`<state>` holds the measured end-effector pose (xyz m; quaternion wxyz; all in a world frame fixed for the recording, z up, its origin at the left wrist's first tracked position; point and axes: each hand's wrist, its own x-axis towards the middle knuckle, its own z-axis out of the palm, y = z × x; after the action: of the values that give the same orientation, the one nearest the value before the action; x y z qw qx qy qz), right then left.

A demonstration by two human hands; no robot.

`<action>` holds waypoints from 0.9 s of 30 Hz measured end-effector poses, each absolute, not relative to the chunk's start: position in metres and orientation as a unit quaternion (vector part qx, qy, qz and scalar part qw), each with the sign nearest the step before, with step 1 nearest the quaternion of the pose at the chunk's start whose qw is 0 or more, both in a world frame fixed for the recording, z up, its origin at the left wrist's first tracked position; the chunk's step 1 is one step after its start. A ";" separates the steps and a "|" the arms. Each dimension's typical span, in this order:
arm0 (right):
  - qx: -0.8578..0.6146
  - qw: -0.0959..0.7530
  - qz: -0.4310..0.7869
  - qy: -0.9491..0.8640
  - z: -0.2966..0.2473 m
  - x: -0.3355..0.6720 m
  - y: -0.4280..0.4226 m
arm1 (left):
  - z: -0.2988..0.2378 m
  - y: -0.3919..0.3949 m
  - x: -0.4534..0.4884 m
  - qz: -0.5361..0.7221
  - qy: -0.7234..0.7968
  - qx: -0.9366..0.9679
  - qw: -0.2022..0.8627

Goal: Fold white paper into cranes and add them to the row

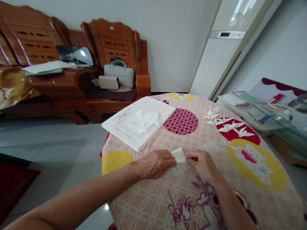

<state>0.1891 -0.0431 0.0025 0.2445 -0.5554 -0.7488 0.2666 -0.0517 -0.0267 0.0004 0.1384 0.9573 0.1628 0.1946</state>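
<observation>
A small folded piece of white paper [178, 155] lies on the patterned tablecloth between my two hands. My left hand [156, 164] rests on the cloth, its fingers together over the paper's left edge. At the paper's right corner, my right hand [200, 160] is closed in a pinch on it. Several folded paper cranes [229, 127] stand in a group at the right of the table. Beyond my left hand sits a stack of printed sheets [127, 127], topped by some folded paper pieces [141, 121]. A faint printed paper strip [211, 147] lies just past my right hand.
The round table's cloth [148, 198] drops off at the left edge. Behind it stand wooden chairs [120, 35], one holding a grey bag [122, 75]. A tall white air conditioner [211, 57] is at the back. A cluttered glass shelf [280, 118] stands close on the right.
</observation>
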 end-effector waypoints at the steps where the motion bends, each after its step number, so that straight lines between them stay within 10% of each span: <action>1: -0.564 0.244 0.282 -0.737 0.003 0.193 -0.043 | 0.001 -0.026 -0.051 0.186 0.157 0.959 0.145; 14: -0.582 0.210 0.439 -0.652 0.003 0.187 -0.048 | -0.003 -0.026 -0.050 0.179 0.157 0.960 0.149; 27: -0.573 0.195 0.337 -0.721 -0.002 0.183 -0.047 | 0.001 -0.026 -0.049 0.163 0.160 0.964 0.138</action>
<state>0.1827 -0.0467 -0.0016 0.1945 -0.5732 -0.7209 0.3374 -0.0488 -0.0263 0.0006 0.1377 0.9638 0.1595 0.1635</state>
